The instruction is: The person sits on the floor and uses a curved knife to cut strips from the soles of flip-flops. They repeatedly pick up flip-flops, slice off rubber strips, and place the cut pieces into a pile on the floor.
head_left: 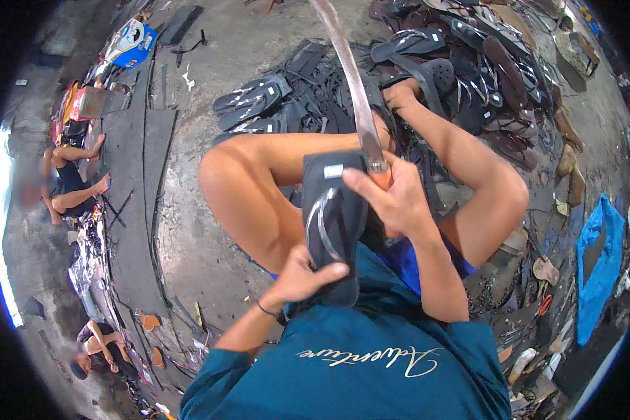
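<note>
1. There was the black sandal (338,227), right in front of your body and between your bent legs (241,196), glossy strap (316,215) facing up, toe end pointing away from you!
2. Your left hand (297,280) had the heel end in a snug hold, thumb pressed across the top, fingers mostly hidden underneath.
3. Up ahead, your right hand (399,199) was wrapped round the orange handle (381,179) of a long knife (359,101), and its thumb lay over the sandal too, just beside a white label (334,171).
4. The curved blade ran up and away from you, past the sandal's toe end.
5. Beyond your legs sat a heap of black scraps (316,75), with stacked sandals (252,98) to its left and a bigger sandal pile (493,70) to its right.
6. Farther left, long dark sheets (159,143) covered the floor (183,234).
</note>
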A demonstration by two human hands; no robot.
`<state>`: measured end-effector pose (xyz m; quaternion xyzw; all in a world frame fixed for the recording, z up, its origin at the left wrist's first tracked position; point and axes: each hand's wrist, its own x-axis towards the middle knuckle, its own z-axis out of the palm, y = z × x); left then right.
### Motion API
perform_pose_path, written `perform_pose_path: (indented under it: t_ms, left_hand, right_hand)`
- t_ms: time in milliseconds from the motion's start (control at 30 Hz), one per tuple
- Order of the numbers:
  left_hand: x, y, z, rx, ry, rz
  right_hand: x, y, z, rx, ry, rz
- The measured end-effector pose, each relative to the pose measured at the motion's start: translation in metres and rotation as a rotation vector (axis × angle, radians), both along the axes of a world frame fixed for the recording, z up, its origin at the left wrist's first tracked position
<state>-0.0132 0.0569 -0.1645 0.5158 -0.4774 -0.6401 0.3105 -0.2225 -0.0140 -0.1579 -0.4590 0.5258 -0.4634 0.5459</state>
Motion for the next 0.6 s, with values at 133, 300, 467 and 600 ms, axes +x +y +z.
perform_pose_path:
  t_ms: [133,300,467,600]
  left_hand:
    - [-0.003,-0.064,0.043,-0.102,0.024,0.143]
    - [0.016,-0.080,0.075,0.093,0.192,0.405]
    - [0.023,-0.067,0.073,0.074,0.155,0.379]
    - [0.017,-0.059,0.075,0.026,0.257,0.346]
  right_hand:
    - [0.013,0.035,0.029,-0.100,-0.254,-0.146]
    - [-0.015,0.090,0.001,-0.347,0.304,-0.163]
    - [-0.014,0.139,-0.003,-0.215,0.245,0.089]
    - [-0.003,0.122,0.006,-0.317,0.351,0.008]
